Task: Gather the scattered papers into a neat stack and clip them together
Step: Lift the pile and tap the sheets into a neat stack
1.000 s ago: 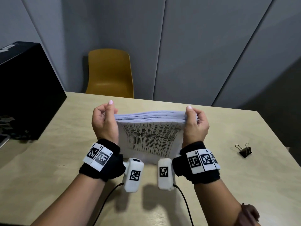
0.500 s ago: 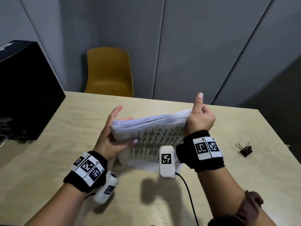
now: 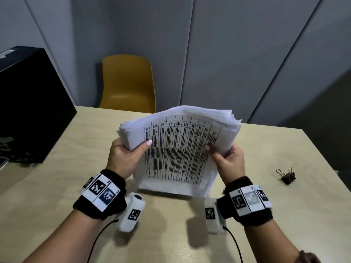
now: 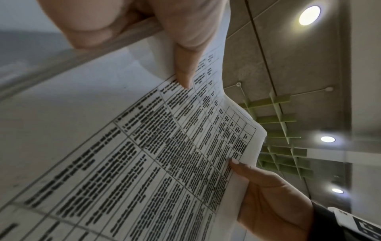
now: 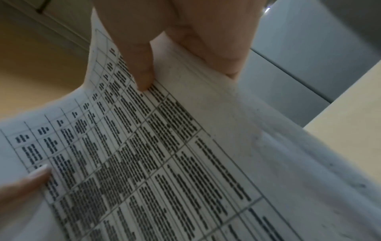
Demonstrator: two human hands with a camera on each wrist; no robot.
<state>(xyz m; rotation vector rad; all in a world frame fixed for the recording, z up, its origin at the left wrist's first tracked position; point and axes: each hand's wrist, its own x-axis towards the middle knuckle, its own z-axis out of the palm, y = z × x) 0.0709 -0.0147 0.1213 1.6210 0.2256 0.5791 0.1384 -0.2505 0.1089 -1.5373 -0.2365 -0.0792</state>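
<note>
While both hands work above a pale wooden table (image 3: 57,186), a person holds a thick stack of papers (image 3: 178,149) upright, its bottom edge resting on or just above the tabletop; which of the 2 cannot be told. The front sheet faces the person and shows a printed table of small black text in ruled columns. The left hand (image 3: 125,158) grips the stack's left edge, thumb pressed on the front sheet and fingers curled behind the pages. The right hand (image 3: 228,160) grips the right edge the same way, thumb on the front and fingers wrapped behind. The top of the stack bows forward, and its sheets fan unevenly at the upper corners, so the edges are not squared. From the left wrist view, the left thumb (image 4: 183,65) lies flat on the printed sheet, with the right hand holding the far edge. From the right wrist view, which is blurred, the right thumb (image 5: 140,65) presses the same sheet. A black binder clip (image 3: 287,176) with silver wire handles lies on the table, well apart to the right of the stack. Beyond the table stands a mustard-yellow chair (image 3: 129,82), and a black box (image 3: 28,103) sits at the table's left side.
</note>
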